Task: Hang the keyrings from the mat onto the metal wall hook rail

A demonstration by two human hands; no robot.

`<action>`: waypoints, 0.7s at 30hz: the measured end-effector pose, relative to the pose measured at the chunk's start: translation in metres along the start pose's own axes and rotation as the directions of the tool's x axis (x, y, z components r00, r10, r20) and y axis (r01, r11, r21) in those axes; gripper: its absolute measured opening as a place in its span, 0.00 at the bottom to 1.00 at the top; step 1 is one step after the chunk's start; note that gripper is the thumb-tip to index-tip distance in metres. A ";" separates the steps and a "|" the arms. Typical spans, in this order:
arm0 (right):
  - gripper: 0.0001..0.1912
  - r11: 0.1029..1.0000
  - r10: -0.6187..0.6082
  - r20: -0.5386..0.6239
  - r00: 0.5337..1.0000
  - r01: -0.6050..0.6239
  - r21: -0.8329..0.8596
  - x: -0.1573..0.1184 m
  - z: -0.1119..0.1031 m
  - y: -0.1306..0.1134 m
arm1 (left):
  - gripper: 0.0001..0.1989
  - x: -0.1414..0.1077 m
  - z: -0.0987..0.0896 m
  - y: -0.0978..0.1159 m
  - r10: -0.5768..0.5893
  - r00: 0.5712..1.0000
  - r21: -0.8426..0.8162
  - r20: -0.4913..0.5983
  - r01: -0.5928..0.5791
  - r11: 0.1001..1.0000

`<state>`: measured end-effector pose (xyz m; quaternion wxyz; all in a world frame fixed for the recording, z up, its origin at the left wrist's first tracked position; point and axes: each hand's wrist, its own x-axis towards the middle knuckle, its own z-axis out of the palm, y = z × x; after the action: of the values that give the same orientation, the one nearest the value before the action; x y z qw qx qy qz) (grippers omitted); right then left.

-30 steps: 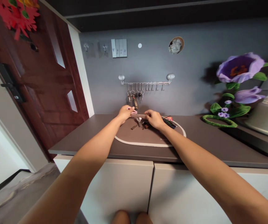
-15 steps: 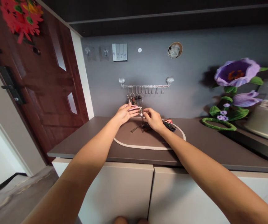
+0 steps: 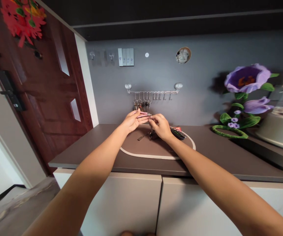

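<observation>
A pink strap (image 3: 143,113) is held in the left hand (image 3: 131,122) below the hook rail (image 3: 156,92), its metal end pinched by the right hand (image 3: 162,127), with keys (image 3: 146,105) already hung from the rail and a flat metal piece (image 3: 140,138) left on the mat (image 3: 156,157) beneath it.

Upper left: dark red-brown door (image 3: 50,82), red flower decoration (image 3: 20,21) with orange and green | centre: plain grey wall (image 3: 156,73), pink strap (image 3: 142,113), brown mat (image 3: 133,144) with pale border | right: purple flower (image 3: 248,78), orange centre, green leaves (image 3: 249,122) | bottom: off-white cabinet doors (image 3: 124,200)
</observation>
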<state>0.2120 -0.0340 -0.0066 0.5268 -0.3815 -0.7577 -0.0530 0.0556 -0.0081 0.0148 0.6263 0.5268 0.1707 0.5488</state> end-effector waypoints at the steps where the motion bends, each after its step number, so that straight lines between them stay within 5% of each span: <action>1: 0.10 1.000 -0.006 -0.009 1.000 0.006 -0.003 0.000 0.000 0.001 | 0.12 0.000 0.000 0.000 0.013 1.000 0.003 -0.009 -0.013 1.000; 8: 0.10 1.000 -0.003 -0.019 1.000 0.003 0.002 0.002 0.000 0.001 | 0.09 0.005 -0.008 0.003 0.029 0.979 0.111 -0.200 -0.006 0.994; 15: 0.12 0.996 -0.018 0.049 0.999 0.013 0.093 0.002 -0.003 -0.005 | 0.03 0.009 -0.018 -0.001 -0.145 0.931 0.114 -0.336 0.193 0.975; 21: 0.14 0.984 0.084 -0.016 0.996 -0.080 0.157 0.001 -0.002 -0.005 | 0.06 0.004 -0.015 -0.002 -0.335 0.873 0.166 -0.354 0.411 0.896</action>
<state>0.2103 -0.0375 -0.0030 0.5654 -0.3693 -0.7372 0.0241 0.0458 0.0031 0.0091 0.6179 0.4593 0.4319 0.4697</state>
